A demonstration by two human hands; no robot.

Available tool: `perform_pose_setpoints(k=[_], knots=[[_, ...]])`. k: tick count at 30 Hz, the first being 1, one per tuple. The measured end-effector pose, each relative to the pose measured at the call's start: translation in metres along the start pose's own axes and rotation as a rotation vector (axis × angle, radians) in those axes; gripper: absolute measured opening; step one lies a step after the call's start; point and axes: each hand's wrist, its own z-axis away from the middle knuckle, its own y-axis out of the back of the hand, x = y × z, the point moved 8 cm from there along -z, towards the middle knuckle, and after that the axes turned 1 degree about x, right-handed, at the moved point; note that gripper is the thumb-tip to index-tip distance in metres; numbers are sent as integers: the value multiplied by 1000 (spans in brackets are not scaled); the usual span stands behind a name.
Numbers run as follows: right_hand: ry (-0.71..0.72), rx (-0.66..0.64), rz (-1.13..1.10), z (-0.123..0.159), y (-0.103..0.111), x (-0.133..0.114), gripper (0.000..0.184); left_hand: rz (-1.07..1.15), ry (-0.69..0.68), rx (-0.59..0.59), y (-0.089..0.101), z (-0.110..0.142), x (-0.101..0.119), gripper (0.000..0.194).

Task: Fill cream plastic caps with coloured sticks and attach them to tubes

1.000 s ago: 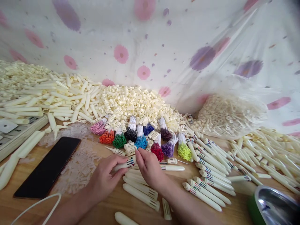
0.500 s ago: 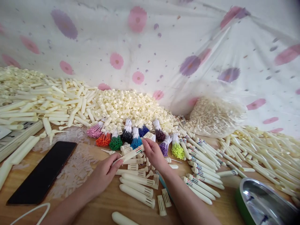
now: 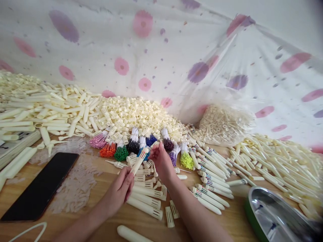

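In my left hand (image 3: pixel 123 183) is a cream multicolour pen (image 3: pixel 139 164), gripped between thumb and fingers. Its slotted end tilts up and away, with coloured sliders showing in the slots. My right hand (image 3: pixel 163 163) is just right of that end, apart from it, fingers loosely curled with gaps between them and nothing visible in them. Beyond the hands stand bundles of coloured pen parts with white stems, among them green (image 3: pixel 121 152), orange (image 3: pixel 108 149) and yellow (image 3: pixel 186 160) ones. Beneath my hands lie cream pen barrels (image 3: pixel 145 207) and loose slotted sleeves (image 3: pixel 170 216).
Heaps of cream tubes (image 3: pixel 58 107) and slotted sleeves (image 3: pixel 141 112) line the back. Pens with coloured sliders (image 3: pixel 209 201) lie in a row at right, near a green-sided metal tray (image 3: pixel 272 215). A black phone (image 3: pixel 40 186) and small clear pieces (image 3: pixel 75 186) are at left.
My right hand has come off the pen's slotted end. My left hand has tipped the pen more upright. The whole view has shifted slightly.
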Motion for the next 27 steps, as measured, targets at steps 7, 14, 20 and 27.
perform_pose_setpoints(k=[7, 14, 20, 27], knots=[[-310, -287, -435, 31, -51, 27, 44, 144, 20, -67, -15, 2, -9, 47], [-330, -383, -602, 33, -56, 22, 42, 271, 21, -73, -15, 1, -2, 47], [-281, -438, -591, 36, -59, 19, 36, 401, 48, -98, -16, 3, -10, 45], [-285, -470, -665, 33, -59, 16, 47, 343, 45, -113, -16, 3, -5, 48]])
